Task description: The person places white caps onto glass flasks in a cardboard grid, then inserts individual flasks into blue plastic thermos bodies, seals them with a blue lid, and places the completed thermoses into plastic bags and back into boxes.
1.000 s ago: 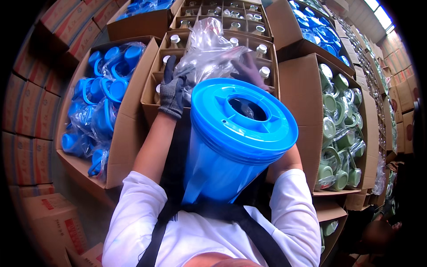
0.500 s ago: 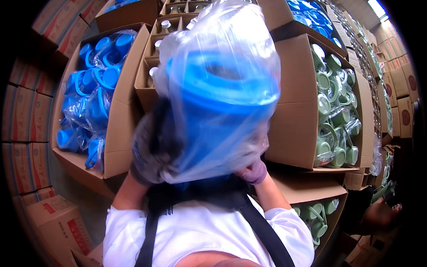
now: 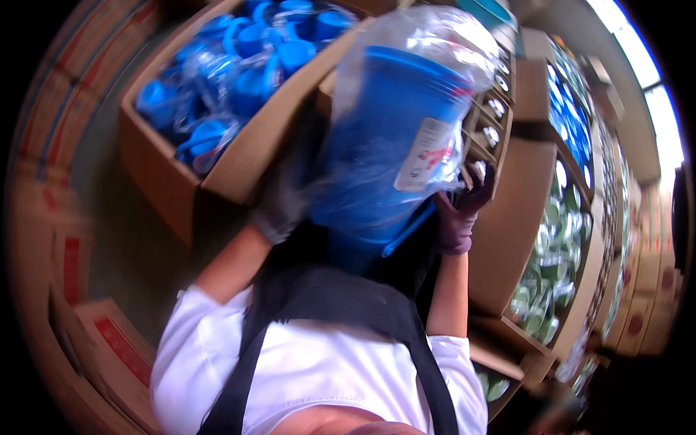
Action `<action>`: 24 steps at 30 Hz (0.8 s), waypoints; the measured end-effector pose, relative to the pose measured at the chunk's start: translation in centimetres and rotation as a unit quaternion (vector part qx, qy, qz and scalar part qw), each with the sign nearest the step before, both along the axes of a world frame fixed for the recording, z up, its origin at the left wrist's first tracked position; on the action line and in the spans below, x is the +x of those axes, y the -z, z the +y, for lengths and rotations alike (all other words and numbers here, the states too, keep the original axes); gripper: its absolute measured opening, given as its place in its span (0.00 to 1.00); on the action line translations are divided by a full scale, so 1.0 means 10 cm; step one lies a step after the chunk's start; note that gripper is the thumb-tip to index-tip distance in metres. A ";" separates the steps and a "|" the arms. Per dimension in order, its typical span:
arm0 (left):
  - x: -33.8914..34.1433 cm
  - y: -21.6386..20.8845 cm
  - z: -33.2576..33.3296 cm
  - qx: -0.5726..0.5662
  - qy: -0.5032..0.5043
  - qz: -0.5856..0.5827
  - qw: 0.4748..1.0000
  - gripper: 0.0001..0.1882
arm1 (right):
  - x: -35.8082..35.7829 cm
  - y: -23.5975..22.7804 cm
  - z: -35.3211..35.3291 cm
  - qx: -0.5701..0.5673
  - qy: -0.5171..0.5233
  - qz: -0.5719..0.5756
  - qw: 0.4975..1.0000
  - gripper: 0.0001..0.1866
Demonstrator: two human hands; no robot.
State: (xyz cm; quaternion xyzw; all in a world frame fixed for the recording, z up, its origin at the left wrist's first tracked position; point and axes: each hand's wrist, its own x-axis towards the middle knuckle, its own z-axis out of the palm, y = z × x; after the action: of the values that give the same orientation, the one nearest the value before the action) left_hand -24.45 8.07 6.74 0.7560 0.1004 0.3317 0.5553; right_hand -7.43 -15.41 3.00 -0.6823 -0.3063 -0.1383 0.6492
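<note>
In front of my chest is a blue plastic bucket (image 3: 391,138) inside a clear plastic bag (image 3: 435,36). It is tilted, with a white label on its side and a thin blue handle at its lower edge. My left hand (image 3: 283,203), in a grey glove, grips the bucket's left side; its fingers are blurred and partly hidden. My right hand (image 3: 464,210), in a purple glove, is at the bucket's lower right with thumb and fingers apart, close to the bag's edge.
A carton (image 3: 254,141) of bagged blue plastic containers stands at the left. On the right is a carton (image 3: 507,225) of green ones. Behind the bucket, a divided box (image 3: 486,145) holds white-capped bottles. Stacked cartons (image 3: 72,138) line the left side.
The view has turned, and the bucket has tipped so its labelled side shows. My right hand has come from the bag's underside to its right side, its fingers spreading.
</note>
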 end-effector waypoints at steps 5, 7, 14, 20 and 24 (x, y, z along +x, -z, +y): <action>0.15 0.24 0.07 -0.091 -0.049 0.058 0.993 0.37 | 0.18 -0.30 0.26 -0.096 -0.236 0.220 0.942 0.16; 0.09 0.58 0.18 -0.081 -0.072 0.036 0.993 0.38 | 0.18 -0.43 0.34 -0.214 -0.241 0.128 0.938 0.10; -0.52 1.10 0.12 -0.015 -0.084 0.084 0.993 0.39 | -0.58 -1.14 0.23 -0.589 -0.217 -0.197 0.753 0.05; -0.78 0.79 -0.16 -0.341 -0.069 -0.034 0.937 0.37 | -1.32 -0.66 -0.37 -0.475 -0.316 0.178 0.802 0.25; -0.66 0.81 -0.10 -0.292 -0.068 -0.049 0.953 0.36 | -1.31 -0.51 -0.04 -0.501 -0.096 -0.107 0.853 0.21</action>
State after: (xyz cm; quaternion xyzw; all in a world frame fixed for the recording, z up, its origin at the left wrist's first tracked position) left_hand -31.03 7.08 -1.39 0.5354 0.2165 0.3613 0.7321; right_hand -20.54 -15.83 8.08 -0.8633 -0.4658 0.0243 0.1927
